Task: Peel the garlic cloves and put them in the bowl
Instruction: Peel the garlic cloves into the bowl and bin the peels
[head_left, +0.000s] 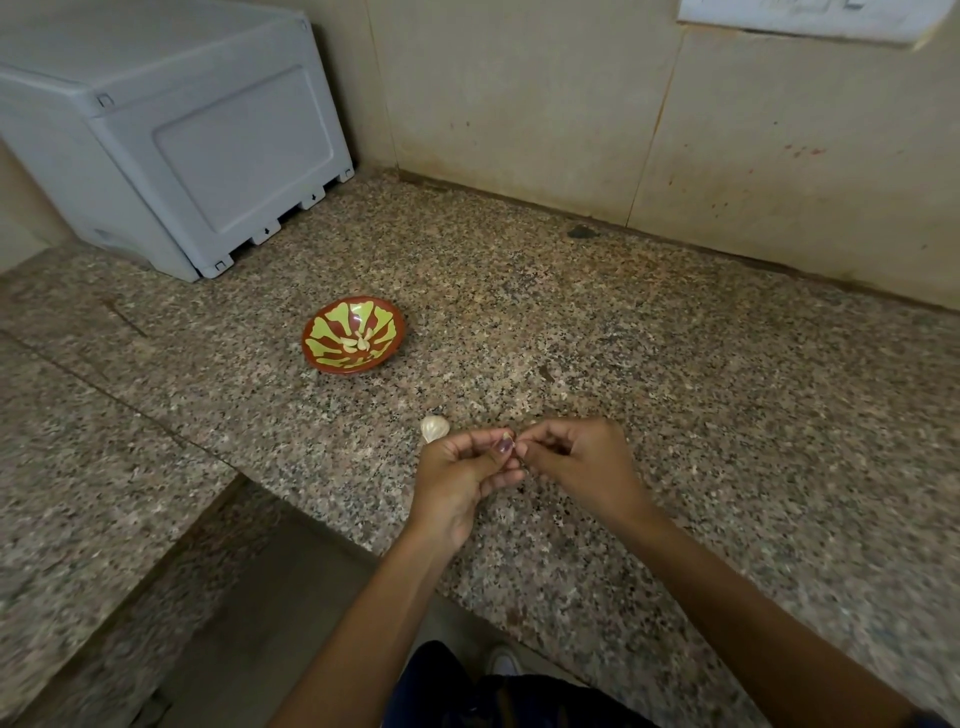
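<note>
Both hands (511, 457) pinching one garlic clove (505, 442) (near counter edge), bowl (332, 317) well beyond

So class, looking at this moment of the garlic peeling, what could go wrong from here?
1. The clove is tiny and pinched between the fingertips of the left hand and right hand; the grip could slip and drop it.
2. The bowl sits well away from the hands, so the clove might fall on the carry.
3. The garlic bulb lies right beside the left hand and could get knocked.
</note>
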